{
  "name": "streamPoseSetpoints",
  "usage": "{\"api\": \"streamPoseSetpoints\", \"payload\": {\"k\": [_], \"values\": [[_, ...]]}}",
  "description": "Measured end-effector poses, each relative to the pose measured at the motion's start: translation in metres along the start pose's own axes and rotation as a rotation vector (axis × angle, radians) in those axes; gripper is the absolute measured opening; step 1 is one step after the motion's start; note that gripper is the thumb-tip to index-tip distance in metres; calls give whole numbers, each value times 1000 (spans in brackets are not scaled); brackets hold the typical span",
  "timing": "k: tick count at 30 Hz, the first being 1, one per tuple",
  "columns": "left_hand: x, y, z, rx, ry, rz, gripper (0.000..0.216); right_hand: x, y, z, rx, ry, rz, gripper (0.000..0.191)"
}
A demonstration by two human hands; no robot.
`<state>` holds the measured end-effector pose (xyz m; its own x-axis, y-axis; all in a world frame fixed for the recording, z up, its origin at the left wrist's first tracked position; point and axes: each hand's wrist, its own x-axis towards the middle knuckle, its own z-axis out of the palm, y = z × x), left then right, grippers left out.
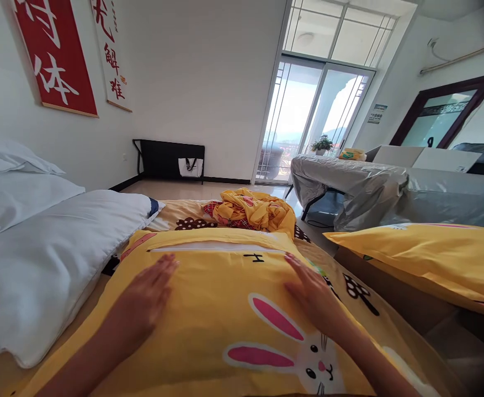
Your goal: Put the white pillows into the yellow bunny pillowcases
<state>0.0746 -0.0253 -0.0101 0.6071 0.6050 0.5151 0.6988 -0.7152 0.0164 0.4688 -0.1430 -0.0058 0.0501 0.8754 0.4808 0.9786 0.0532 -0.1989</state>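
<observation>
A yellow pillow (208,309) printed with a white rabbit lies in front of me on the bed. Its cover has an opening along the far edge, where a strip of white pillow shows. My left hand (148,295) rests on the left part of the pillow, fingers stretched out toward the opening. On the right part lies my right hand (310,286), its fingers also extended, beside a dark printed letter. Neither hand grips anything. Past the pillow sits a crumpled heap of yellow fabric (254,209) with some red checked cloth.
White pillows (68,248) are piled at my left. Another yellow pillow (436,262) lies on a cardboard box (391,281) at the right. Behind it stands a plastic-covered table (349,171) with a potted plant (322,144). A black folded panel (159,160) leans on the far wall.
</observation>
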Motion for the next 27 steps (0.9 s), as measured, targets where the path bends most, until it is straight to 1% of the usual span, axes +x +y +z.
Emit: {"api": "streamPoseSetpoints", "payload": {"k": [1, 2, 3, 4, 5, 6, 8, 10, 12, 14, 17, 20, 22, 24, 27], "values": [[24, 18, 6, -28, -54, 71, 49, 15, -27, 5, 33, -73, -129, 56], [45, 34, 13, -55, -106, 114, 51, 28, -48, 11, 51, -130, -204, 57], [60, 46, 20, -80, -152, 134, 52, 38, -64, 18, 60, -162, -236, 57], [70, 52, 26, -95, -186, 135, 53, 44, -72, 25, 63, -205, -258, 57], [73, 53, 33, -100, -205, 120, 53, 47, -74, 31, 63, -236, -267, 56], [71, 49, 39, -94, -208, 94, 53, 47, -71, 36, 61, -259, -270, 56], [53, 30, 49, -56, -176, 26, 52, 40, -50, 43, 48, -256, -251, 55], [27, 6, 55, -7, -121, -45, 53, 28, -22, 46, 17, -194, -187, 55], [2, -16, 56, 28, -75, -104, 55, 13, 7, 47, -27, -136, -110, 55], [-19, -32, 56, 39, -38, -170, 56, -2, 31, 48, -66, -103, -59, 53], [-40, -46, 55, 3, 17, -271, 56, -25, 57, 54, -96, -39, 4, 53], [-59, -55, 55, -69, 80, -319, 57, -53, 79, 60, -118, 10, 68, 54], [-74, -61, 58, -120, 119, -341, 59, -75, 91, 62, -154, 15, 110, 55], [-92, -67, 62, -178, 148, -398, 60, -99, 100, 62, -207, 0, 136, 58], [-121, -75, 70, -236, 155, -486, 60, -131, 108, 61, -307, -10, 124, 61]]}}
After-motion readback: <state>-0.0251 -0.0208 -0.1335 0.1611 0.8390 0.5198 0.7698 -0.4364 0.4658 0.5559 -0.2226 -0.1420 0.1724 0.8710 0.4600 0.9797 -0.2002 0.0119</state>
